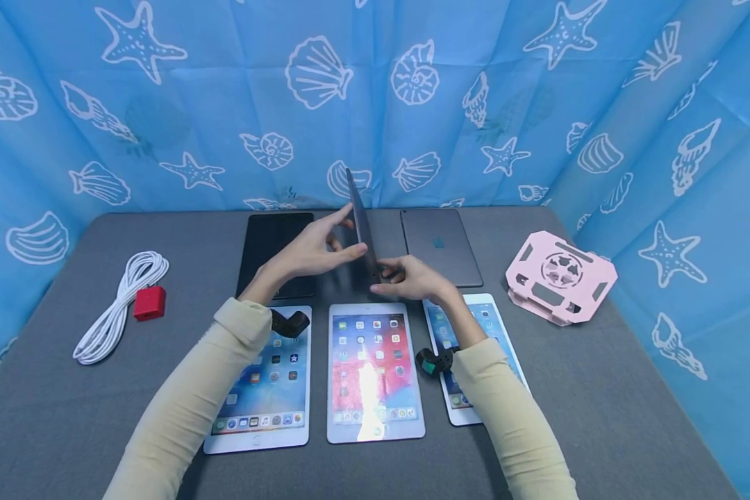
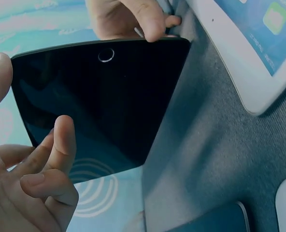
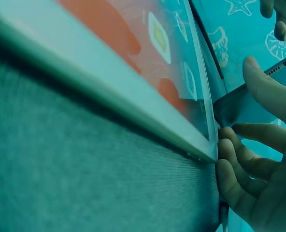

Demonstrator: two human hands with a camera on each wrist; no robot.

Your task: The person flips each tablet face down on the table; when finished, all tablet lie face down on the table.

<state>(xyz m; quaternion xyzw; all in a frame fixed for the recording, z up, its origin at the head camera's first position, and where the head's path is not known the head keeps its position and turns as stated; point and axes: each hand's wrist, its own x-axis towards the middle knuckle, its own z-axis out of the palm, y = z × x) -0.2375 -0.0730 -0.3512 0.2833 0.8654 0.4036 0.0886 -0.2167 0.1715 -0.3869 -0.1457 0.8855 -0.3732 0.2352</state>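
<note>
A dark tablet [image 1: 362,226] stands tilted up on edge at the back middle of the table, between both hands. My left hand [image 1: 306,250] grips it from the left, thumb at its near edge and index finger farther along the upper edge. At the lower near corner, my right hand [image 1: 415,278] pinches the same tablet between thumb and fingers. The left wrist view shows its black screen [image 2: 109,106], switched off, with a round home button [image 2: 106,55]. In the right wrist view, the thumb [image 3: 268,92] lies along the edge with the port.
Three white tablets with lit screens lie in front: left [image 1: 269,389], middle [image 1: 375,375], right [image 1: 475,319]. Behind lie a black tablet [image 1: 269,236] and a grey one face down [image 1: 440,239]. A coiled white cable [image 1: 121,305], red cube [image 1: 149,303] and pink stand [image 1: 562,278] flank them.
</note>
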